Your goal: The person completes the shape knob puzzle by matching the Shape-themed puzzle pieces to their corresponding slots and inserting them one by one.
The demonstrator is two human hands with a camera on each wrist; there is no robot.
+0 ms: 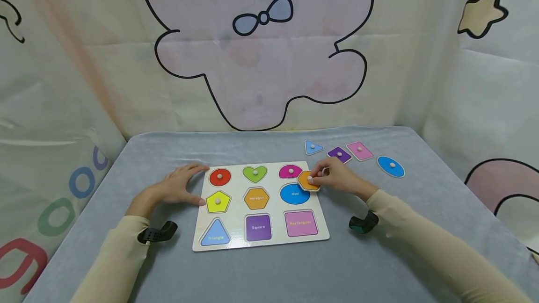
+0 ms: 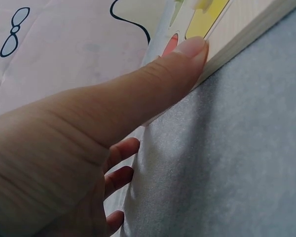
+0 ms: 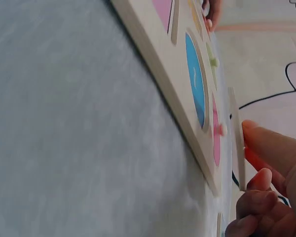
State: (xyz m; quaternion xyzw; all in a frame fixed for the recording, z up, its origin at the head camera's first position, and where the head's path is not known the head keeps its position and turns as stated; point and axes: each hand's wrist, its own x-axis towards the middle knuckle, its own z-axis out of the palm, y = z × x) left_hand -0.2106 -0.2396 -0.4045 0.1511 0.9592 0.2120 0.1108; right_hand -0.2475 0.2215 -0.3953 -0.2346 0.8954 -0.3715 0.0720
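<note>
Grey tablecloth, right hand with pinched orange hexagon, left hand loose against board

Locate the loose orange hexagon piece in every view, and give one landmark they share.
Head: orange hexagon piece right of centre, pinched in the right hand.
Left wrist: not in it.
Right wrist: right of centre, edge-on, at the fingertips.
Shared landmark: the puzzle board.

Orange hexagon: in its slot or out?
Out: the right hand holds the orange hexagon above the board, and the Hexagon slot shows its printed word, uncovered.
</note>
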